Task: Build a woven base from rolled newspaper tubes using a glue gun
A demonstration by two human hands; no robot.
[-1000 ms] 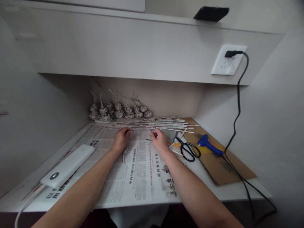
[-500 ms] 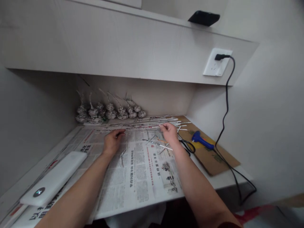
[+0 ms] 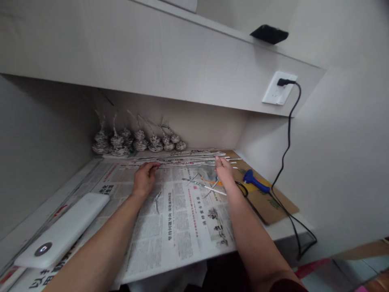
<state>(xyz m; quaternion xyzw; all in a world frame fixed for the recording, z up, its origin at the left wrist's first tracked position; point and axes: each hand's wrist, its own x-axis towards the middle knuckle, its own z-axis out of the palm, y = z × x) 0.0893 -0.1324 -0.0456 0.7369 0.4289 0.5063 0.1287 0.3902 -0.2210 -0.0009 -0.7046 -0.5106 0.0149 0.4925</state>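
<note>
Thin rolled newspaper sticks (image 3: 185,156) lie side by side in a loose bundle toward the back of the newspaper-covered surface (image 3: 179,227). My left hand (image 3: 145,178) is at the bundle's left part, thumb and fingers pinched at a paper stick. At the right part, my right hand (image 3: 223,168) is closed too, its fingertips on what looks like the same stick; the exact grip is small and partly hidden. Just left of my right wrist lie loose short paper strips (image 3: 202,184) and a grey, crumpled-looking piece (image 3: 207,172). Black scissor handles (image 3: 242,188) show partly behind my right forearm.
Several gourd-shaped woven paper pieces (image 3: 140,142) stand along the back left. A blue glue gun (image 3: 256,181) lies on brown cardboard (image 3: 273,209), its black cord (image 3: 283,158) running up to a wall socket (image 3: 278,89). A white device (image 3: 65,227) lies front left; a low shelf (image 3: 170,65) overhangs.
My right hand has shifted a little to the right along the sticks. My left hand stays about where it was. The camera view has tilted slightly.
</note>
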